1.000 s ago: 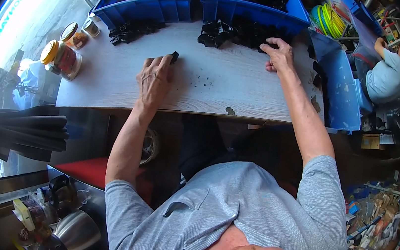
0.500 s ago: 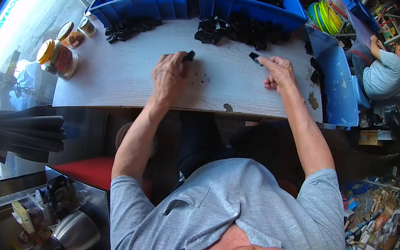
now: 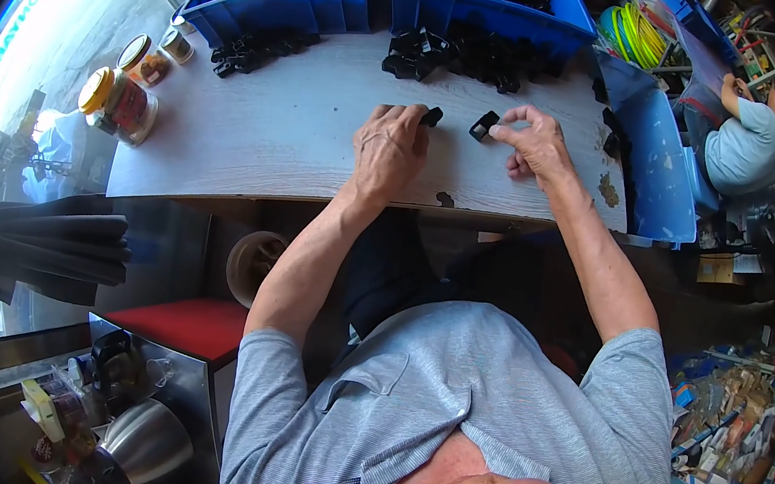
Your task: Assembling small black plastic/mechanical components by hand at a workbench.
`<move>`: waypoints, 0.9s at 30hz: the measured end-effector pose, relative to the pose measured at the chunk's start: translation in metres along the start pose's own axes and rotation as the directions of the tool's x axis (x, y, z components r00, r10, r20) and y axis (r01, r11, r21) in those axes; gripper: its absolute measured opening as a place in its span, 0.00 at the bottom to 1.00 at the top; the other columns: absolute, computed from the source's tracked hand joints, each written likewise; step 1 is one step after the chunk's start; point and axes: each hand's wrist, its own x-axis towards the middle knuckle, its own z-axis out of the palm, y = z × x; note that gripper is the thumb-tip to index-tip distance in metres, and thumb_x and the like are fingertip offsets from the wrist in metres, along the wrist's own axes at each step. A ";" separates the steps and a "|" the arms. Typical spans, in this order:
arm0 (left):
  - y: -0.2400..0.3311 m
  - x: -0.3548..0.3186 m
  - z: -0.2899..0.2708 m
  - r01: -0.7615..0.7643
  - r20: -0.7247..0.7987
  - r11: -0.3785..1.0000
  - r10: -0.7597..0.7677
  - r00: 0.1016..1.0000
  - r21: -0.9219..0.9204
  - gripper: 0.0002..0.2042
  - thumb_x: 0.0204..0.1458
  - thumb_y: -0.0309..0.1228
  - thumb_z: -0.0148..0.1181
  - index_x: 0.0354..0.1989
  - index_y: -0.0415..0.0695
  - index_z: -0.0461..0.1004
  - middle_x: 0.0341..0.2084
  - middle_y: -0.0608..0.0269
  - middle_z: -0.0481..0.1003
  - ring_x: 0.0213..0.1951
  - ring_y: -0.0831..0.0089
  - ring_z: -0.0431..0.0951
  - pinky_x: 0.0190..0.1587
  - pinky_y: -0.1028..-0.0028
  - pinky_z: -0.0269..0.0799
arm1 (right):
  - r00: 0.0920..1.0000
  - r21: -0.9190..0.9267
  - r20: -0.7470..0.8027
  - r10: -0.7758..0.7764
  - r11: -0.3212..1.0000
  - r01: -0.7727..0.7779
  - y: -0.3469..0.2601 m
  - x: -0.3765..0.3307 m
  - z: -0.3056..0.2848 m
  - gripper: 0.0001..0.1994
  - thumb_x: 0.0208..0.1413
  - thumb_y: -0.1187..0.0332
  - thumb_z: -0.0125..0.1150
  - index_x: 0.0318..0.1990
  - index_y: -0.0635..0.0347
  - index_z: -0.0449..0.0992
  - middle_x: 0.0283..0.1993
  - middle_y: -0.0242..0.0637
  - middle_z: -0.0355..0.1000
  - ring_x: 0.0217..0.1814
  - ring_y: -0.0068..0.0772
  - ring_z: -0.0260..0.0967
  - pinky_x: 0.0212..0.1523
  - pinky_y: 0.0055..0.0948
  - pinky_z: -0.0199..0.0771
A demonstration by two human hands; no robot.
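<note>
Above the middle of the whitish table (image 3: 254, 143), my left hand (image 3: 390, 146) is closed with a small black plastic part (image 3: 433, 116) poking out at its fingertips. Just to the right, my right hand (image 3: 533, 146) pinches a second black part (image 3: 484, 126), squarish with an opening in it, between thumb and forefinger. A short gap separates the two parts. The exact kind of either part is too small to tell. Loose black parts lie beyond the hands in a left heap (image 3: 254, 53) and a right heap (image 3: 472, 62).
Two blue bins, a left one (image 3: 281, 8) and a right one (image 3: 493, 15), hold black parts at the far edge. Lidded jars, the nearest a yellow-lidded one (image 3: 123, 108), stand at the left. A lighter blue bin (image 3: 662, 169) and a person (image 3: 748, 141) are at the right.
My left hand has moved right with its black part, closer to my right hand. The part in my right hand has turned and shows its opening. The view has shifted slightly.
</note>
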 end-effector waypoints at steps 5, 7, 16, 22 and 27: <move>0.019 0.008 0.008 0.027 -0.046 0.979 -0.038 0.998 -0.204 0.12 0.53 0.29 0.64 0.47 0.45 0.80 0.39 0.55 0.81 0.41 0.55 0.81 0.46 0.60 0.76 | 0.990 -0.026 0.123 -0.072 0.997 0.076 -0.006 0.003 0.003 0.23 0.49 0.69 0.70 0.54 0.53 0.75 0.24 0.31 0.72 0.18 0.22 0.69 0.16 0.27 0.73; 0.032 0.014 0.016 -0.048 -0.082 0.973 0.030 0.996 -0.225 0.12 0.54 0.28 0.63 0.47 0.44 0.80 0.38 0.54 0.81 0.42 0.54 0.81 0.46 0.60 0.76 | 0.987 -0.091 0.153 -0.050 0.994 0.064 -0.008 0.007 0.005 0.22 0.49 0.70 0.69 0.54 0.52 0.76 0.24 0.31 0.72 0.18 0.22 0.69 0.16 0.27 0.73; 0.030 0.032 0.029 -0.254 0.010 0.941 0.263 0.965 -0.225 0.12 0.53 0.23 0.59 0.45 0.45 0.81 0.40 0.56 0.81 0.43 0.55 0.81 0.45 0.61 0.77 | 0.992 -0.205 0.115 -0.060 0.975 0.083 -0.004 0.009 0.010 0.17 0.51 0.73 0.63 0.50 0.54 0.77 0.20 0.28 0.67 0.16 0.22 0.66 0.14 0.25 0.67; 0.024 0.036 0.039 -0.353 0.109 0.905 0.386 0.916 -0.238 0.14 0.52 0.25 0.58 0.46 0.45 0.82 0.40 0.57 0.81 0.43 0.57 0.81 0.47 0.61 0.76 | 0.985 -0.154 0.167 -0.043 0.986 0.069 0.006 0.018 0.004 0.14 0.53 0.73 0.64 0.48 0.55 0.78 0.21 0.27 0.68 0.15 0.20 0.64 0.14 0.25 0.63; 0.024 0.024 0.033 -0.371 0.094 0.916 0.387 0.917 -0.152 0.17 0.54 0.28 0.56 0.53 0.47 0.79 0.45 0.61 0.80 0.49 0.60 0.79 0.53 0.58 0.70 | 0.984 -0.096 0.164 -0.076 0.991 0.093 0.007 0.015 0.006 0.13 0.53 0.73 0.61 0.47 0.57 0.78 0.20 0.25 0.65 0.15 0.18 0.62 0.13 0.22 0.60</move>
